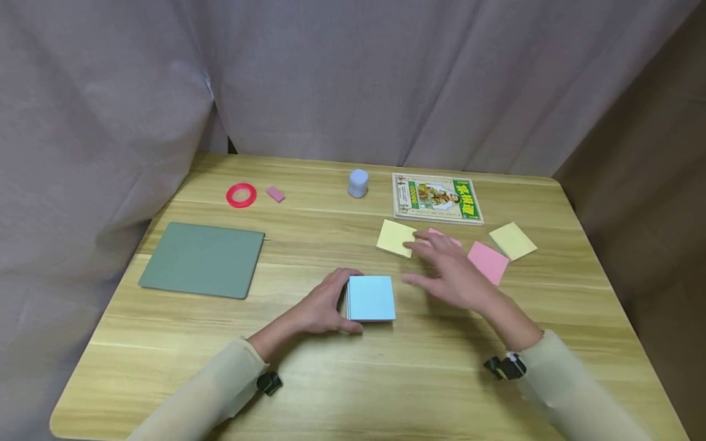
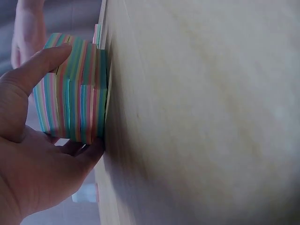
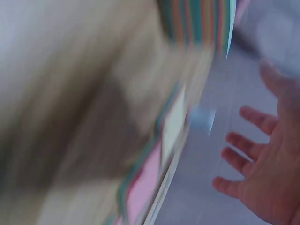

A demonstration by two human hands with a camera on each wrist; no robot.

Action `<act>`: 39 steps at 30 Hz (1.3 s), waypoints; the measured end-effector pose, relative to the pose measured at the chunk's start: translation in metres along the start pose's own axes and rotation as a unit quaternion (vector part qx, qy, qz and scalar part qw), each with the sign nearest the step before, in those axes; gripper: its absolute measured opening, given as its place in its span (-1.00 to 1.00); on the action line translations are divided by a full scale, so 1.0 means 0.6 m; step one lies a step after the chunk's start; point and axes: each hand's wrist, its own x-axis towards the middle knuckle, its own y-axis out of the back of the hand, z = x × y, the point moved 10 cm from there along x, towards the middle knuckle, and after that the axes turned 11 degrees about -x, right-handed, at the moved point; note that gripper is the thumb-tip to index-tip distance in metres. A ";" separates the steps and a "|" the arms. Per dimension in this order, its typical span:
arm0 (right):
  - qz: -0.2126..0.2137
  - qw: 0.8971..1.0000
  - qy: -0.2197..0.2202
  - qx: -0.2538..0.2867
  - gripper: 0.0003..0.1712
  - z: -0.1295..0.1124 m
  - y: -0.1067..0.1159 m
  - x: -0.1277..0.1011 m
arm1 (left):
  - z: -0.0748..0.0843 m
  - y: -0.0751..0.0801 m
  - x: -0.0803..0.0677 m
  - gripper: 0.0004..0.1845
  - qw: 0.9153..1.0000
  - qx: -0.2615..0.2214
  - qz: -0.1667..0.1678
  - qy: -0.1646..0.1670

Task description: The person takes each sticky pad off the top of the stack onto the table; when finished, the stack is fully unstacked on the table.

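Wooden table [image 1: 386, 386]. On the right-edge side, right hand [image 1: 455, 277], grip spread and holding nothing. On the left-edge side, left hand [image 1: 324, 306], grip clasping front and back of a blue-topped sticky-note stack [image 1: 372, 298], midway between the side edges. From that stack, toward the back-right corner: yellow pad [image 1: 394, 237], squarish, no clear long axis, just under or beside the spread grip, touch uncertain; right hand nearer than left.

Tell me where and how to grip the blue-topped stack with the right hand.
Come from the right; the blue-topped stack is probably best pinched across its near and far faces, since it is boxy and the left hand holds its left side.
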 end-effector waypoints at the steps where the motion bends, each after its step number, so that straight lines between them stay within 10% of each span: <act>1: -0.010 1.000 0.024 0.009 -0.13 -0.029 -0.010 -0.002 | 0.001 0.000 0.000 0.01 1.000 0.000 -0.001 -0.001; 8: -0.050 0.989 0.139 0.027 0.00 -0.151 -0.063 -0.016 | 0.005 0.000 0.001 -0.02 1.000 0.008 -0.001 -0.015; 21: -0.024 0.993 0.112 0.013 -0.10 -0.139 -0.058 -0.020 | 0.001 -0.001 0.000 -0.03 1.000 0.011 0.002 -0.011; 32: 0.060 0.991 -0.114 0.036 -0.12 0.110 0.019 -0.135 | 0.005 -0.002 0.000 -0.01 1.000 0.005 0.000 -0.008; 39: 0.020 0.972 -0.235 0.000 -0.02 0.278 -0.005 -0.220 | 0.009 -0.001 -0.003 -0.01 1.000 0.006 0.000 -0.010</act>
